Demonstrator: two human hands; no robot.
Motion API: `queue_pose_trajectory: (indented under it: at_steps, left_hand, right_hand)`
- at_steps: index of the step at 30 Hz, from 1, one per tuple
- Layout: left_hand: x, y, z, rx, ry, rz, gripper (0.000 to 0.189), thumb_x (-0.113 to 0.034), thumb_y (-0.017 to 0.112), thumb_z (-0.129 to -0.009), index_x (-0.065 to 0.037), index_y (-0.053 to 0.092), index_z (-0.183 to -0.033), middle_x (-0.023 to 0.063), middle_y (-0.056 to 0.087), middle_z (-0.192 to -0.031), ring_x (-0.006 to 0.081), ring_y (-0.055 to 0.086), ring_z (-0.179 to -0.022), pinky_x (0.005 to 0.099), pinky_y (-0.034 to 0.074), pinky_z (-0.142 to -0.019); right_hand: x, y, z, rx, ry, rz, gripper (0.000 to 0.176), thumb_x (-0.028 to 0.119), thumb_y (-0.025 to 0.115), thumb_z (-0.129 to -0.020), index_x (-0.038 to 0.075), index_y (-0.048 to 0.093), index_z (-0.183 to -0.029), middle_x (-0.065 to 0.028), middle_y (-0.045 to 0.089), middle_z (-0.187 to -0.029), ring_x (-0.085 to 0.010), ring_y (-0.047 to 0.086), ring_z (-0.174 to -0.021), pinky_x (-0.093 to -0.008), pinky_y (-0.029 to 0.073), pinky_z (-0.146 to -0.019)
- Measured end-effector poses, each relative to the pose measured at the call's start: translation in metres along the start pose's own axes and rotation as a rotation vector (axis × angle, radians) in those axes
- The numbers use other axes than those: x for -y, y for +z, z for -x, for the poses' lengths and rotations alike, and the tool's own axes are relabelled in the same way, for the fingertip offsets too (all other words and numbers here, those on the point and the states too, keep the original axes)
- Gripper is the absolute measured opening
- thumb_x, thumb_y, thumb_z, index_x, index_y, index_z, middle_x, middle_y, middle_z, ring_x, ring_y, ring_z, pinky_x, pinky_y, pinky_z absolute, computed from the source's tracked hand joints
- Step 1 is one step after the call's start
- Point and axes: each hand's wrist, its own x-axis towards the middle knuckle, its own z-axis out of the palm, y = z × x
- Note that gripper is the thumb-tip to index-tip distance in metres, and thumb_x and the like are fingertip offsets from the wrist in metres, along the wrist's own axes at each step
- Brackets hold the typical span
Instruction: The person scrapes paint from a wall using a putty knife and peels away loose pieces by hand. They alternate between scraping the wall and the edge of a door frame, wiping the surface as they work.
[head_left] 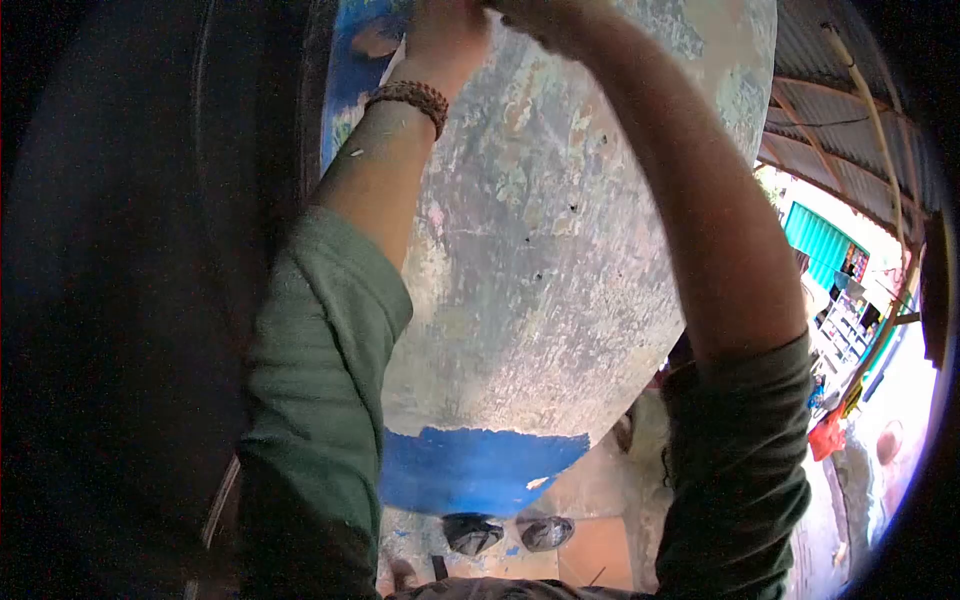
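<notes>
Both my arms reach up over a large curved surface (540,240) with worn, patchy grey-white paint and a few small dark holes. My left hand (450,40), with a braided brown bracelet (410,100) at the wrist, is at the top edge of the view against this surface. Close beside it on the right is my right hand (548,18), also at the top edge. The frame cuts off the fingers of both hands, so I cannot make out what they hold. Pale flakes cling to my left forearm.
Blue paint (470,465) covers the surface's lower end. Below it are dark sunglasses (473,534) and tan flooring (600,550). A dark area fills the left side. At right are a corrugated metal roof (840,110), a pole (870,100), a teal shutter (820,240) and a red item (826,436).
</notes>
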Motion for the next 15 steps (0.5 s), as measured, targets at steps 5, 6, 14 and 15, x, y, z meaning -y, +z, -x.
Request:
queue_pose_trajectory:
  at_steps: [5,6,14,15]
  left_hand:
    - [-0.038,0.041,-0.001,0.119,-0.031,-0.220,0.014,-0.013,0.058,-0.082,-0.002,0.066,-0.087,0.0229,0.067,-0.088,0.0320,0.067,-0.089,0.0470,0.054,-0.075]
    - [-0.027,0.043,0.001,0.114,-0.063,-0.195,0.014,-0.012,0.057,-0.084,-0.001,0.066,-0.086,0.0220,0.067,-0.087,0.0315,0.067,-0.086,0.0458,0.054,-0.074]
    - [-0.051,0.012,0.023,-0.016,0.028,-0.385,0.016,-0.013,0.055,-0.084,-0.005,0.066,-0.092,0.0198,0.066,-0.088,0.0357,0.066,-0.085,0.0489,0.053,-0.073]
    - [-0.057,0.005,0.025,-0.086,0.022,-0.308,0.016,-0.013,0.056,-0.083,-0.005,0.067,-0.092,0.0200,0.066,-0.088,0.0350,0.066,-0.085,0.0477,0.053,-0.074]
  right_hand:
    - [-0.050,-0.027,0.022,0.156,-0.602,0.704,0.018,0.021,0.069,-0.080,0.011,0.067,-0.094,-0.0089,0.069,-0.088,-0.0263,0.067,-0.082,-0.0414,0.049,-0.059]
    - [-0.052,-0.016,0.024,0.175,-0.583,0.708,0.017,0.020,0.068,-0.080,0.011,0.067,-0.095,-0.0095,0.069,-0.089,-0.0261,0.068,-0.083,-0.0412,0.049,-0.057]
    - [-0.065,-0.014,0.024,0.021,-0.749,0.704,0.043,0.022,0.068,-0.081,0.013,0.060,-0.122,-0.0127,0.069,-0.106,-0.0271,0.069,-0.091,-0.0404,0.053,-0.069]
    - [-0.077,0.000,0.012,-0.116,-0.938,0.784,0.048,0.025,0.068,-0.081,0.010,0.058,-0.126,-0.0139,0.068,-0.107,-0.0289,0.068,-0.092,-0.0393,0.053,-0.070]
